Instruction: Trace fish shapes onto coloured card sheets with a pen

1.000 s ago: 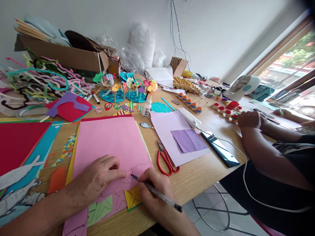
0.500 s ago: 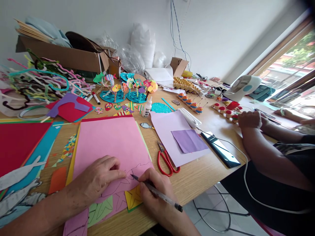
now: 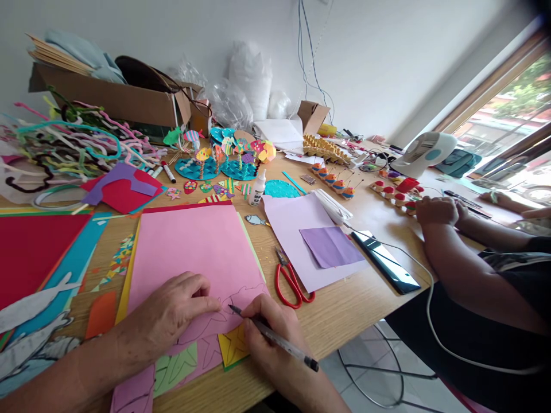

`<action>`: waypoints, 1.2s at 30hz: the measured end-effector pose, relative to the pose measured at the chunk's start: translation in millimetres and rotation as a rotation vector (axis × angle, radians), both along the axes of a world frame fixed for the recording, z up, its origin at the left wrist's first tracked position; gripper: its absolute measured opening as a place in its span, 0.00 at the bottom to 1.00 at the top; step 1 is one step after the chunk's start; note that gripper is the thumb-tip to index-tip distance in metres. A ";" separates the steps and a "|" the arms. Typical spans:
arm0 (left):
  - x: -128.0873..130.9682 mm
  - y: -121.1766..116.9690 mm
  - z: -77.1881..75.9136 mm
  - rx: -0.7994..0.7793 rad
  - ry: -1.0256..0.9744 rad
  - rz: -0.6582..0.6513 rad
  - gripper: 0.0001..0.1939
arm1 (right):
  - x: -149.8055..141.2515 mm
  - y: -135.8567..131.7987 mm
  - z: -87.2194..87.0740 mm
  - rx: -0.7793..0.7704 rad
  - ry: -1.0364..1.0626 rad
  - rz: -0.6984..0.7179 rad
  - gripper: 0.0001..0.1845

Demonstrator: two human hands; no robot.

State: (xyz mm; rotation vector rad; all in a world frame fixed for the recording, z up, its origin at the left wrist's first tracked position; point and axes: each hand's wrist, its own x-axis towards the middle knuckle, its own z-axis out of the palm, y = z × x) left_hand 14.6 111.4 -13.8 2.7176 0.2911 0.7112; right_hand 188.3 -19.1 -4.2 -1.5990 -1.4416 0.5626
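Note:
My right hand [image 3: 275, 335] grips a pen [image 3: 284, 341] with a clear barrel and black cap end. The pen's tip touches pink paper [image 3: 189, 244], on a drawn outline near the sheet's lower right. On the same sheet lies my left hand [image 3: 183, 307], its thumb stretched toward the pen tip and the other fingers loosely bent, holding nothing. Under the hands, a green paper piece [image 3: 175, 367] and a yellow piece [image 3: 235, 346] carry drawn star-like shapes. Scissors with red handles [image 3: 290, 284] rest to the right of the pink sheet.
Lilac paper [image 3: 293, 229], a phone [image 3: 385, 261] and a white power strip [image 3: 331, 206] lie on the right. A glue bottle [image 3: 257, 189] stands beyond the pink sheet. Pipe cleaners [image 3: 81, 135] pile up at left. A co-worker's hands [image 3: 439, 209] are at far right.

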 end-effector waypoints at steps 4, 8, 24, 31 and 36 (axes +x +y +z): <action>0.2 1.1 0.8 -0.011 0.028 -0.017 0.22 | 0.0 -0.2 0.3 -0.006 0.007 0.009 0.09; 0.1 2.6 2.3 0.005 0.050 -0.033 0.21 | 0.0 0.2 -0.2 -0.013 0.007 0.001 0.09; 0.8 1.1 0.0 -0.018 0.028 -0.025 0.21 | 1.0 -0.5 -0.4 -0.011 0.012 0.007 0.08; 0.7 1.9 -0.6 -0.043 0.023 -0.033 0.21 | 0.5 0.6 -0.4 -0.008 -0.003 0.000 0.09; -0.3 1.1 -5.6 -0.059 -0.010 -0.016 0.23 | 0.1 0.2 -0.7 0.008 -0.013 0.000 0.09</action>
